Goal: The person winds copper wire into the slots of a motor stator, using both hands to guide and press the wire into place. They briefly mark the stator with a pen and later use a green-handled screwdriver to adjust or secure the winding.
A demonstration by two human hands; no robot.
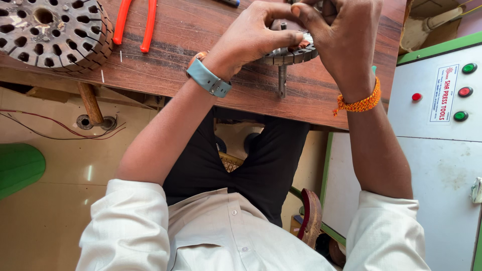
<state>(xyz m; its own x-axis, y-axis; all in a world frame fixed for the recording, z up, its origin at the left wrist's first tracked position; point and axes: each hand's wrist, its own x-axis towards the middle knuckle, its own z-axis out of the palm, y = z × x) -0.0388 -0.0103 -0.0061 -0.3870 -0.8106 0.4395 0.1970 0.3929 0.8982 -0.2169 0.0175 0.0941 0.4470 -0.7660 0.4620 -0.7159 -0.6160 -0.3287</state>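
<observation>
A slotted round stator core lies at the wooden table's left end beside orange-handled pliers; further right, the left hand and right hand both pinch a smaller slotted rotor standing on its shaft

slotted core: dull grey metal, ridged rim, inside my grip.
shaft: bare matt steel, below my grip.
surface: streaked brown wood, smooth, faint sheen.
plier handles: glossy orange plastic, far left of my grip.
wrist thread: rough orange cord.
</observation>
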